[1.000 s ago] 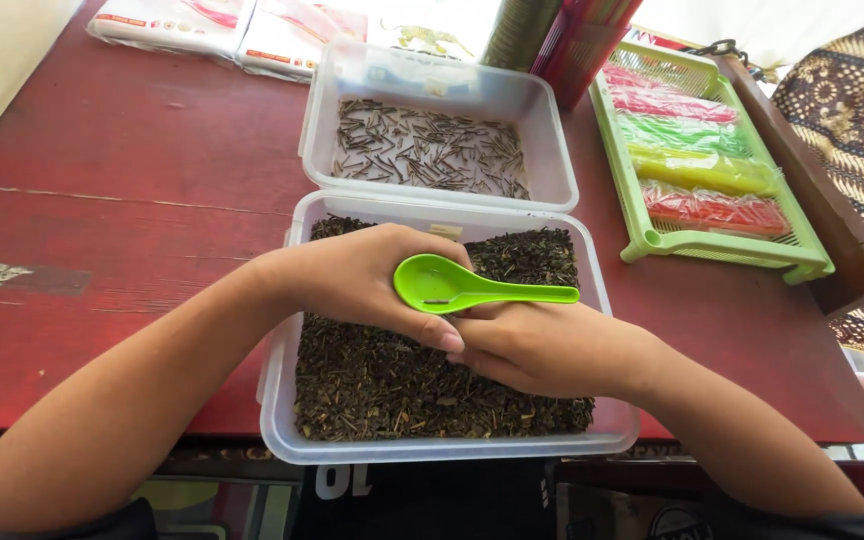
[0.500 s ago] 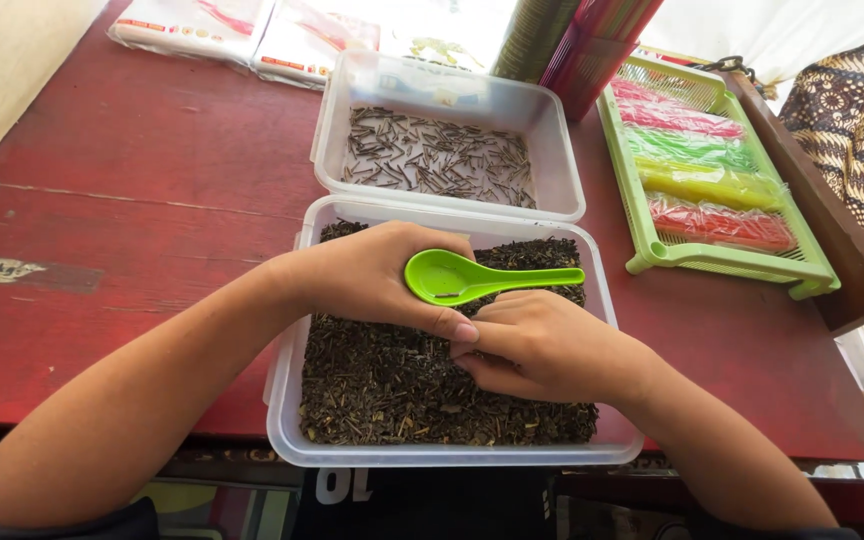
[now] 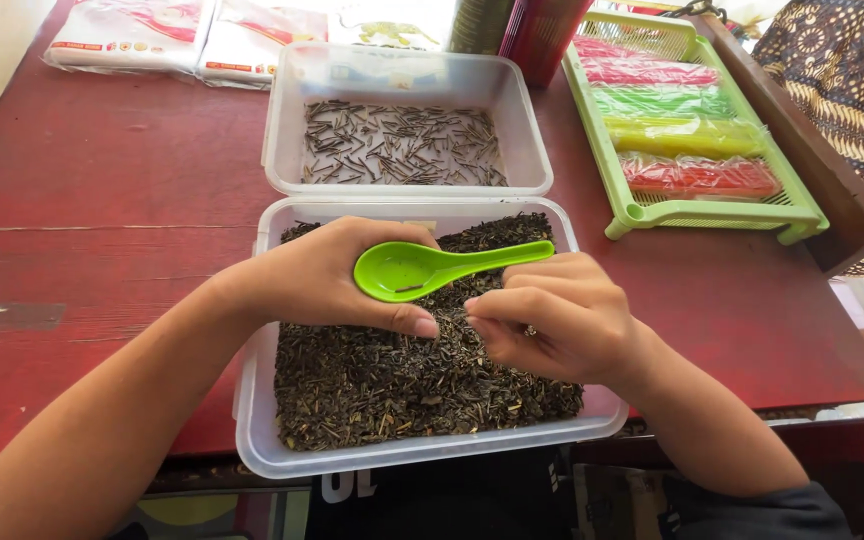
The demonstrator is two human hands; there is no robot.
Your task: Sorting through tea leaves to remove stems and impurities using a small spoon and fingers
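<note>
Single head view: you're looking steeply down and close, from above and behind your grip on the green spoon (image 3: 432, 268); red table (image 3: 102, 180) stretches beyond it.

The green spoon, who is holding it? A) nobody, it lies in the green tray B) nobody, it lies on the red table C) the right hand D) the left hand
D: the green spoon sits in the left hand, above the clear box of dark dried leaves, while the right hand pinches beside it.
</note>
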